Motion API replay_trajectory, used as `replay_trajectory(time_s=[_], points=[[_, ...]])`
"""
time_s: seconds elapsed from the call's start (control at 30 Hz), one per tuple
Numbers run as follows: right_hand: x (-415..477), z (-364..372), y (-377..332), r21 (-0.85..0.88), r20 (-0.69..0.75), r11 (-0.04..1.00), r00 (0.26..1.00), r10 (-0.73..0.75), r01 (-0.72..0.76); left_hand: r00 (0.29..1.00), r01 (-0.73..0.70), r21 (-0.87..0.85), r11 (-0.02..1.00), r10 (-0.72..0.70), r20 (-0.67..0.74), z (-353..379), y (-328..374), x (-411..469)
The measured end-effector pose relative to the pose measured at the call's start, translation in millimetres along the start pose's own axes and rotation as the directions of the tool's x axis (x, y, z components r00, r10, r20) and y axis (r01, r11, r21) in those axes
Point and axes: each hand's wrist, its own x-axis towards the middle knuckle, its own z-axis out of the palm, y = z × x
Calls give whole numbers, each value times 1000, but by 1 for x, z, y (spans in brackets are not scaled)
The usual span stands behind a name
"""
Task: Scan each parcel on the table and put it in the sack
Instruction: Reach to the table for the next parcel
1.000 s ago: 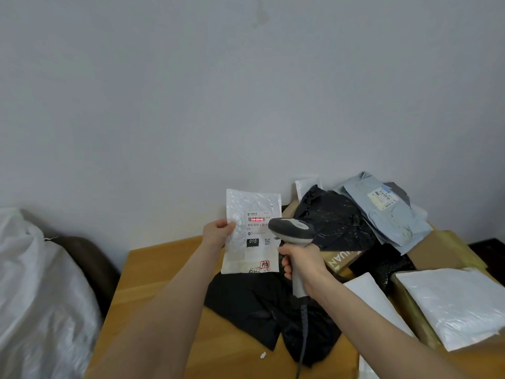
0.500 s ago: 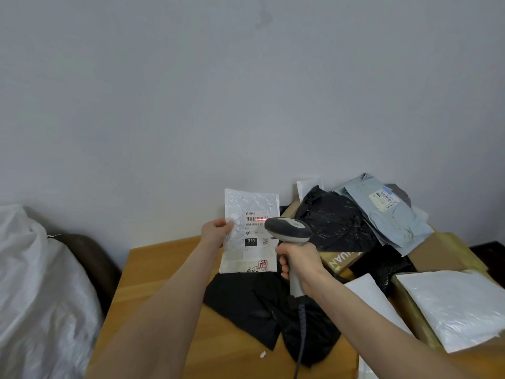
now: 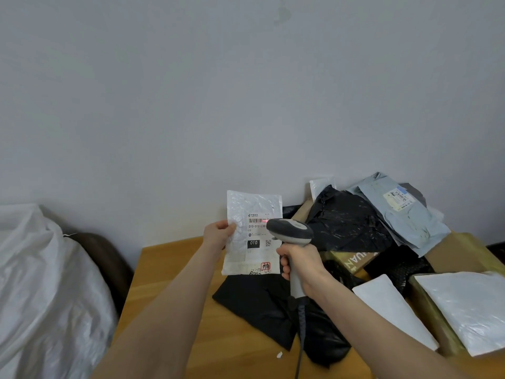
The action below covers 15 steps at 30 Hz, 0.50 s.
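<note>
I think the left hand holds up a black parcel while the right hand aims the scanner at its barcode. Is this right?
Not quite: the parcel held up is white, not black. The head view shows the left hand holding up a white parcel while the right hand aims the scanner at its barcode.

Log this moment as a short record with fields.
left hand: pinches white mailer by its left edge, label facing the camera
right hand: grips scanner, aimed at the label
scan line: red, on the barcode
sack: white, left of the table
other parcels: black bag, grey mailer, piled on the right
</note>
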Motion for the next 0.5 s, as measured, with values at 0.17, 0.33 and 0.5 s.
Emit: replay_trajectory(time_s=[0.17, 0.33, 0.5], points=[[8, 22, 6, 72, 24, 997, 999, -22, 20, 1000, 5, -20, 1000, -5, -7, -28, 3, 1], [20, 59, 3, 35, 43, 998, 998, -52, 51, 995, -44, -17, 999, 42, -91, -74, 17, -9], [26, 122, -5, -21, 159, 997, 985, -73, 77, 952, -143, -12, 990, 134, -277, -133, 30, -33]])
